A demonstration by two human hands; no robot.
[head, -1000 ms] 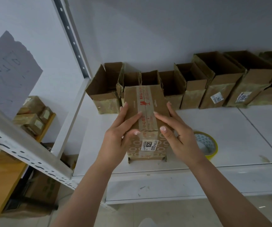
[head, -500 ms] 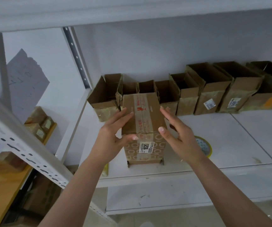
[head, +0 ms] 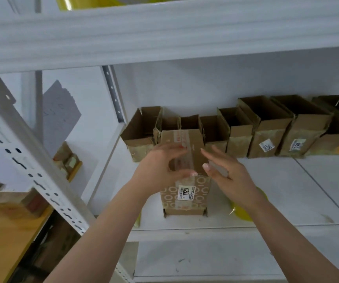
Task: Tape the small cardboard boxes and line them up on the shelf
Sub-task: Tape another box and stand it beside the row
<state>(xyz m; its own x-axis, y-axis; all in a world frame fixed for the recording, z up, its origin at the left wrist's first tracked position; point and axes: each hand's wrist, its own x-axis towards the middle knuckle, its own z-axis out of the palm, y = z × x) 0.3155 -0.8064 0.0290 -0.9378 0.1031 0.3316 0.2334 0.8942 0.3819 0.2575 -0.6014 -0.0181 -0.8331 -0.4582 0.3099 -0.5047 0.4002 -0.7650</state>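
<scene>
A taped box (head: pixel 185 180) stands on the shelf (head: pixel 287 190) near its front edge, at the centre of the view, its "1020" label (head: pixel 186 193) facing the camera. The left hand (head: pixel 160 166) rests on the box's top from nine o'clock, fingers loosely bent over the tape strip and thumb at the front edge — touching, not clamped. The right hand (head: pixel 227 174) hangs just beside the box at three o'clock, fingers straight, released. A row of open boxes (head: pixel 266 135) lines the back wall at twelve to two o'clock. A tape roll (head: pixel 244 211) peeks out under the right wrist.
</scene>
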